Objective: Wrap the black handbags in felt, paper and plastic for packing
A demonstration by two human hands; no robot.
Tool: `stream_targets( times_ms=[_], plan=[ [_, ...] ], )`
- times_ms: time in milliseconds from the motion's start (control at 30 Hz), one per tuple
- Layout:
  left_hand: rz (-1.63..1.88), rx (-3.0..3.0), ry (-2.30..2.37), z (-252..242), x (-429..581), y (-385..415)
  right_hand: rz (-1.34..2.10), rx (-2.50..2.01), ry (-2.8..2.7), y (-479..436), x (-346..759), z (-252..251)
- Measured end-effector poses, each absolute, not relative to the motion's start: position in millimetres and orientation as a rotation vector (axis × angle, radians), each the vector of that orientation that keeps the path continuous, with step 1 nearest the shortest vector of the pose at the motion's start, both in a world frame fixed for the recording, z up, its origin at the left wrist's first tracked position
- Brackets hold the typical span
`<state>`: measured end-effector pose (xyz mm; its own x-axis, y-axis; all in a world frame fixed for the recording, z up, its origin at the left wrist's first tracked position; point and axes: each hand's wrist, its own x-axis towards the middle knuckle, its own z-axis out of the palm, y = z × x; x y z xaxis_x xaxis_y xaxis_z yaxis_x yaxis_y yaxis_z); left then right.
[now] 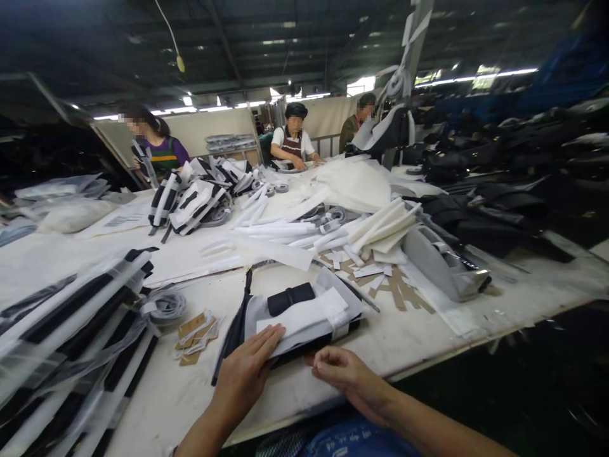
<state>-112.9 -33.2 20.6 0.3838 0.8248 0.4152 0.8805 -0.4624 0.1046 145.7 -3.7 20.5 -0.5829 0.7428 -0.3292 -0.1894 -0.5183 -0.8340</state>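
Observation:
My left hand (247, 367) lies flat, fingers stretched out, on the near left end of a stack of black, grey and white cut pieces (309, 317) at the table's front edge. A black rolled piece (291, 298) sits on top of that stack. My right hand (343, 373) rests just in front of the stack's near edge with fingers curled and pinched together; I cannot make out anything between them. A thin black strap (240, 317) runs along the stack's left side.
Bagged black and white strips (66, 336) fill the left. Small brown card scraps (196, 329) lie beside them. White strips (304, 235), grey pieces (442, 263) and dark stacks (499, 190) lie beyond. Three people work at the far end of the table (428, 330).

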Motion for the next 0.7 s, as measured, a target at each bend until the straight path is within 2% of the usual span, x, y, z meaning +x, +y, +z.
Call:
stream_targets(
  times_ms=[300, 467, 533, 600, 633, 700],
  plan=[
    [-0.524, -2.272, -1.612, 13, -100, -53, 1.951, -0.773, -1.073, -16, 134, 17],
    [-0.588, -2.087, -1.712, 0, -94, -53, 1.861, -0.719, -1.331, -6, 134, 27],
    [-0.592, -2.091, -1.738, -3, -93, -51, 1.55, -0.774, -1.737, 6, 146, 27],
    [-0.585, -2.133, -1.742, -4, -92, -49, 1.061, -0.878, -2.115, 25, 174, 28],
    [-0.587, -2.148, -1.743, -3, -92, -49, 0.833, -0.942, -2.211, 36, 194, 28],
    [-0.614, -2.138, -1.767, 0, -92, -49, 0.618, -1.078, -2.209, 61, 246, 28]
  ],
)
